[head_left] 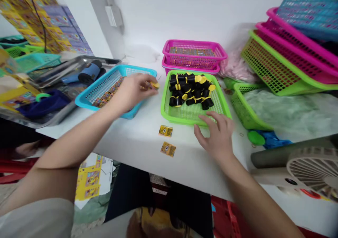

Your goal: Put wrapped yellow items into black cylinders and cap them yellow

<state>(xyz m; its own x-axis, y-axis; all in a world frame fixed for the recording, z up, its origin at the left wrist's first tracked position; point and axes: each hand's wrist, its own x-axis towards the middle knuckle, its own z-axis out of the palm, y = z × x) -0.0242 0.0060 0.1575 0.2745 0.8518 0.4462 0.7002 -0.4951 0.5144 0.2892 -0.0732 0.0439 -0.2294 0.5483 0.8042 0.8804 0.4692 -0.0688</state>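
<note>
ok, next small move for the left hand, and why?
Probably carry the small yellow piece in the left hand to the green mesh tray of black-and-yellow rolls: it hangs at the blue mesh basket's edge, and the right hand touches that tray's rim.

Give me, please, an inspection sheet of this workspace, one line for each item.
Surface: white tabletop; two small yellow square packets lie loose.
Job's things: green plastic mesh basket holding black-and-yellow rolls; light-blue plastic mesh basket with printed packets.
Clutter: stacked pink baskets, tilted basket pile, white fan, metal tray.
Hands: left hand pinches a small yellow piece; right hand open, at the green basket's front rim.
Cables: one dark cable, upper left.
Surroundings: white wall, yellow boxes.
</note>
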